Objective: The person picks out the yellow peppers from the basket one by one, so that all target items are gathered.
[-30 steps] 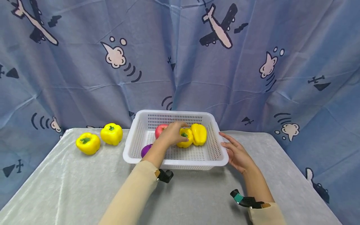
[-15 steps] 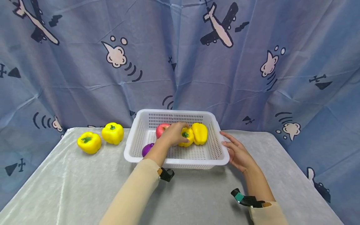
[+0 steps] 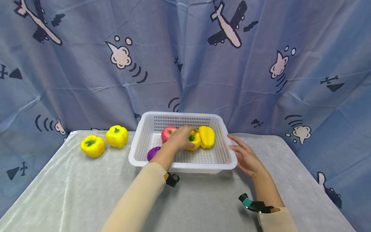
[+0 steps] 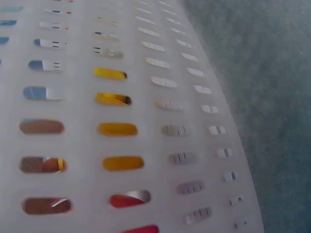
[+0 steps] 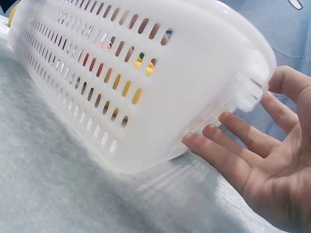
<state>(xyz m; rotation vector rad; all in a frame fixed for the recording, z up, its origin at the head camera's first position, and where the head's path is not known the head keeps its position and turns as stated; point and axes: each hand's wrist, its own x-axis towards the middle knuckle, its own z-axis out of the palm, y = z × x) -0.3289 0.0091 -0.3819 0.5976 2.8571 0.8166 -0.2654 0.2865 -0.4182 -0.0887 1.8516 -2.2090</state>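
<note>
In the head view my left hand reaches into a white plastic basket and holds a yellow bell pepper, fingers over its far side and thumb at its front. Against it leans a second yellow bell pepper. A red apple-like fruit, partly hidden, lies left of that hand, and a purple eggplant-like piece sits behind the forearm. At the basket's right end is my right hand. The right wrist view shows its extended fingers touching the basket's end wall.
Two more yellow bell peppers stand on the table left of the basket. The table has a pale grey cloth. Behind it hangs a blue curtain printed with airplanes. Through the left wrist view only the basket's slotted wall appears.
</note>
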